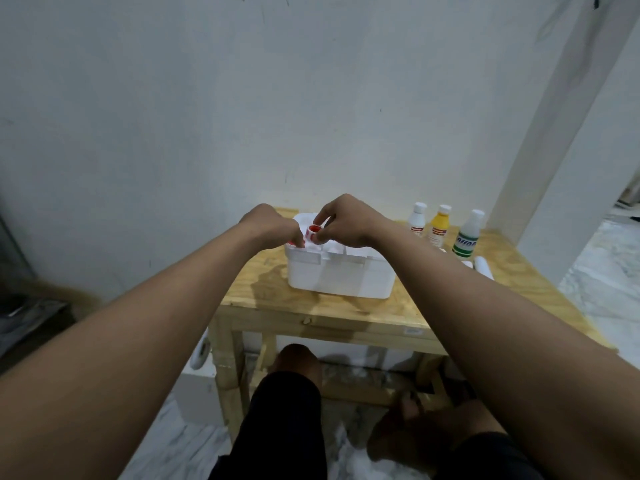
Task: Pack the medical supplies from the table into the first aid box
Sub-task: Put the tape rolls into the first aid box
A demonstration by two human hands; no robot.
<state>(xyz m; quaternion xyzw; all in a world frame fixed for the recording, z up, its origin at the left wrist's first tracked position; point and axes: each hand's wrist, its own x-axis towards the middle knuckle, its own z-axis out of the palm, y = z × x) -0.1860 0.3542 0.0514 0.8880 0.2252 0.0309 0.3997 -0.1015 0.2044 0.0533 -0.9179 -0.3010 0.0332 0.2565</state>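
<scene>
Both of the person's hands are working over the open top of the white first aid box [341,271], which is sitting on the wooden table [512,268]. The right hand [349,221] is pinching a small red-and-white roll [312,233], probably tape, between thumb and fingertips, with the fingers drawn in narrow around it. The left hand [273,225] is curling beside it at the box's near-left corner, fingertips down by something red there; whether it is gripping that or only steadying the roll I cannot tell. My reading is that the roll is being settled into the left end of the box, so this is the placing step for one small item. The roll is squat, its open red end tilting up and toward the wearer, so its short axis is running roughly upright. Still waiting on the table, well to the right of the box, are a white bottle [416,220], a yellow bottle [439,225] and a clear bottle with a green label [468,235], all upright, plus a white roll [483,266] lying on its side. Next, I would guess, the fingers need to let go, and a hand needs to reach right for a bottle, which will likely have to fit the space left inside.
</scene>
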